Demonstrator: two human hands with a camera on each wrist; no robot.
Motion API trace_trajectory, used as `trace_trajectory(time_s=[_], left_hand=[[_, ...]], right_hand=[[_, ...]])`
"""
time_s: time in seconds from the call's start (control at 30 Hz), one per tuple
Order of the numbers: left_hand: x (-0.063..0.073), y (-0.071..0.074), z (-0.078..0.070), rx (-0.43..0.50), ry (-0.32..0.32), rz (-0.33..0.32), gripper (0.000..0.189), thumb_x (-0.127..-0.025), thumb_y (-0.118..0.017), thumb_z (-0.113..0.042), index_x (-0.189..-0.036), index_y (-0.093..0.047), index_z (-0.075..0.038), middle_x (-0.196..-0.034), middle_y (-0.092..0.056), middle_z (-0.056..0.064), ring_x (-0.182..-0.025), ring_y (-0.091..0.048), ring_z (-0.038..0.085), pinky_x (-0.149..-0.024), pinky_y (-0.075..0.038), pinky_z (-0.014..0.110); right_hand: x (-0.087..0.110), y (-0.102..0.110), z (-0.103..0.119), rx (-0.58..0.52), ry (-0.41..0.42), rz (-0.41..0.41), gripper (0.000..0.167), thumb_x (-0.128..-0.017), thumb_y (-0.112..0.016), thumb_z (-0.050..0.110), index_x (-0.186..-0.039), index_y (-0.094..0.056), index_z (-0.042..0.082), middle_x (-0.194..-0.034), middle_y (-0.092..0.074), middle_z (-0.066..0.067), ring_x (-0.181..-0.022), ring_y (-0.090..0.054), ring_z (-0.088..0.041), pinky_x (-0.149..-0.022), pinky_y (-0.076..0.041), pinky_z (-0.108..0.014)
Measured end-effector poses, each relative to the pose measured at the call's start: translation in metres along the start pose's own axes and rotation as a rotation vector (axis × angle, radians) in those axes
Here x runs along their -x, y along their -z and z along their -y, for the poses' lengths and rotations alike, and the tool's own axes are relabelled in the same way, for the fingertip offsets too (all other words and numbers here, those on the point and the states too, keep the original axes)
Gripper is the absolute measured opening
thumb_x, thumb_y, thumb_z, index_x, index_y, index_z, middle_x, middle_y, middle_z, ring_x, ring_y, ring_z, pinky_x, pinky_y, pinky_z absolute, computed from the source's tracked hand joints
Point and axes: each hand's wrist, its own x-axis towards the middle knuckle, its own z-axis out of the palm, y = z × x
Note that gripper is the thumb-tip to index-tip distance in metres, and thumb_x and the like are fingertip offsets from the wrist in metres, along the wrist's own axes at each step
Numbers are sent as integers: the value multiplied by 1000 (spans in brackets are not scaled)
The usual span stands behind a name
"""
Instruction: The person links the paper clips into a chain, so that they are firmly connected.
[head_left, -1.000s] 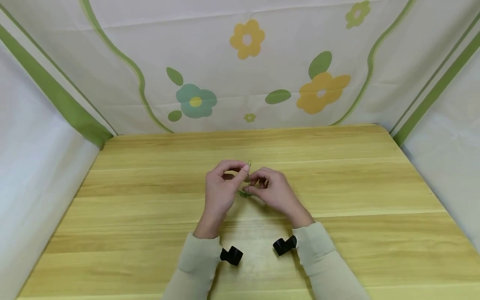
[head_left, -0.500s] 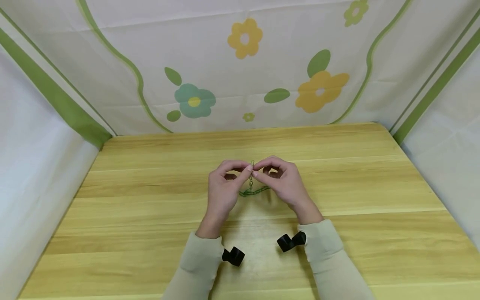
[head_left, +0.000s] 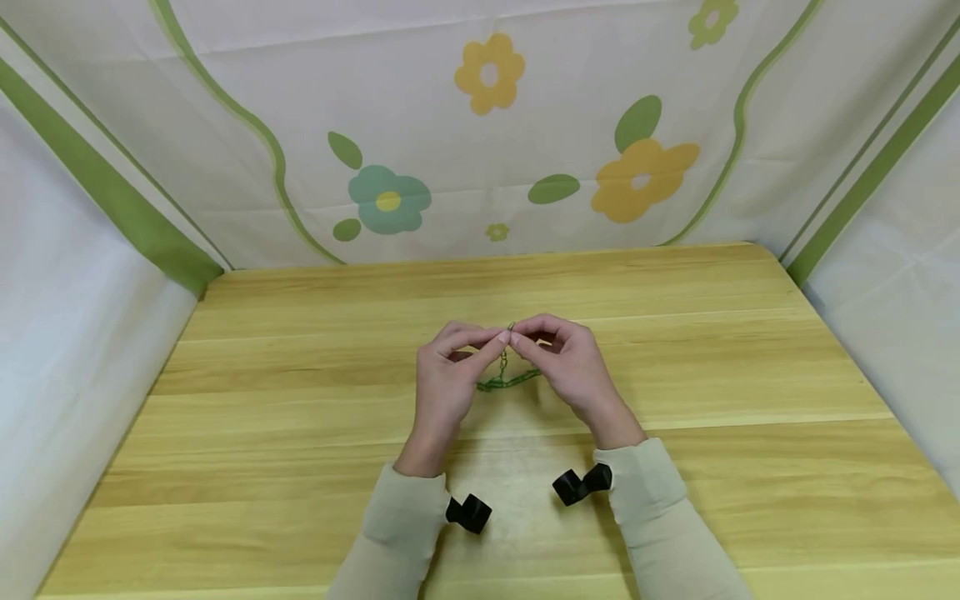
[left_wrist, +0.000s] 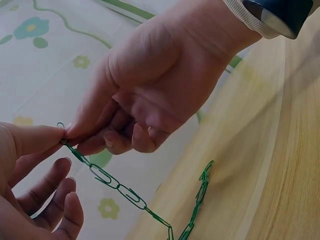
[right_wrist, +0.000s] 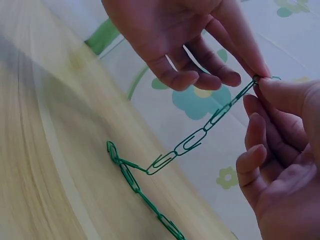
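A chain of green paper clips (head_left: 517, 380) hangs from the fingertips of both hands, and its lower part reaches down to the wooden table. My left hand (head_left: 444, 379) pinches the top of the chain between thumb and forefinger. From the other side, my right hand (head_left: 579, 377) pinches at the same spot, fingertips touching those of the left. In the left wrist view a small end of a clip (left_wrist: 61, 125) sticks out above the fingertips. Linked clips (right_wrist: 191, 141) slant down from the pinch in the right wrist view. Where the clips join is hidden by the fingers.
The wooden table (head_left: 262, 433) spreads around both hands. Behind it hangs a white cloth (head_left: 450, 150) printed with flowers, with more cloth at both sides. A black wrist device (head_left: 469, 513) sits at the left sleeve, another black device (head_left: 582, 484) at the right.
My right hand has risen from lower on the chain to meet the left fingertips. The clip end above the fingers shows shorter and more tilted than half a second ago.
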Motion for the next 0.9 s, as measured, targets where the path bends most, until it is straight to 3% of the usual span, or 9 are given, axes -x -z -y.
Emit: trace_trajectory(time_s=[0.1,0.23,0.4,0.57,0.67,0.9], left_hand=[[0,0,-1,-6,-4,2,11,-93,-87,-21,-102,-88,-14,-98,-74,-4,-94,-67,14,-80,-54,29],[-1,6,1,-66,19,33,19,-96,-84,-22,-113,-85,-13,-105,-76,3,-96,-68,18,-83,-55,32],[-3,16,14,-312,66,124,28,-96,-81,-12,-122,-79,-5,-112,-74,14,-102,-65,27,-87,-56,38],[-1,14,30,-586,49,262,22,-88,-86,-6,-108,-80,-1,-114,-69,17,-114,-60,36,-100,-54,49],[0,11,34,-649,36,286,15,-85,-88,-5,-98,-80,-3,-110,-68,15,-118,-57,37,-104,-52,51],[0,5,36,-726,4,303,12,-87,-87,-5,-83,-76,-8,-95,-65,9,-98,-55,27,-89,-50,43]], right_hand=[[0,-1,0,-47,-2,18,15,-105,-71,13,-113,-72,0,-109,-70,-1,-102,-64,-17,-87,-59,-25],[-2,8,1,-120,78,17,6,-107,-65,9,-112,-66,5,-108,-70,3,-100,-65,-15,-87,-58,-26],[-1,29,3,-258,177,-42,8,-110,-56,2,-109,-61,8,-106,-74,1,-106,-72,-16,-98,-59,-28],[0,41,4,-254,141,-96,8,-111,-53,1,-110,-58,8,-100,-72,3,-98,-71,-13,-97,-59,-26],[-1,43,4,-214,99,-109,4,-111,-55,4,-112,-58,7,-99,-71,3,-96,-69,-13,-93,-59,-25],[-2,44,2,-171,59,-113,3,-111,-58,8,-114,-58,7,-99,-72,4,-95,-69,-13,-93,-58,-26]])
